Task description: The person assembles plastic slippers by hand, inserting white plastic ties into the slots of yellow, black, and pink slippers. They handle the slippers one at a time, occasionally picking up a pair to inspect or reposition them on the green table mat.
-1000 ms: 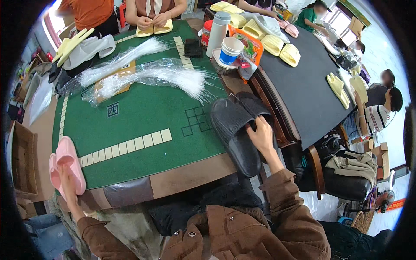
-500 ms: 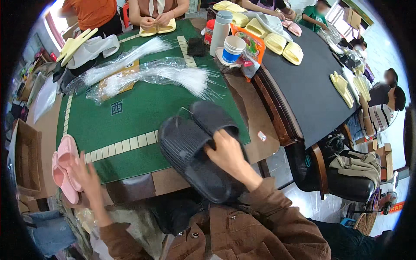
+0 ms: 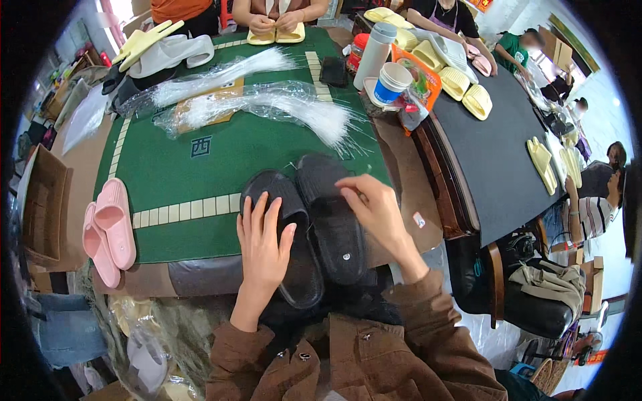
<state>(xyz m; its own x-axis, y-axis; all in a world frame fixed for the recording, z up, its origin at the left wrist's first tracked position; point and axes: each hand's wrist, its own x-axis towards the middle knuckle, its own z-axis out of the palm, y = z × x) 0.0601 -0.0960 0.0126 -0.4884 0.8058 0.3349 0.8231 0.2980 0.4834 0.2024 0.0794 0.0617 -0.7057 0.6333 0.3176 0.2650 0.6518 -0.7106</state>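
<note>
A pair of black slippers (image 3: 338, 240) lies side by side at the table's near edge, toes pointing away from me. My left hand (image 3: 263, 247) rests on the left slipper, fingers spread across its ribbed strap. Over the right slipper's strap, my right hand (image 3: 374, 210) is bent, with thumb and forefinger drawn together; whatever is between them is too small to make out. A thin pale strand shows between the toes of the two slippers. To the left, a pair of pink slippers (image 3: 114, 210) sits at the table corner, apart from both hands.
Bundles of white plastic ties (image 3: 267, 107) in clear bags lie on the green mat (image 3: 254, 160). A grey bottle (image 3: 376, 57) and a white-and-blue cup (image 3: 393, 83) stand at the back right. Co-workers sit around both tables. A black chair (image 3: 535, 307) stands at the right.
My left hand has moved from beside the pink slippers onto the left black slipper. The black slippers now lie straighter, side by side. My right hand has come off the strap opening to its outer side.
</note>
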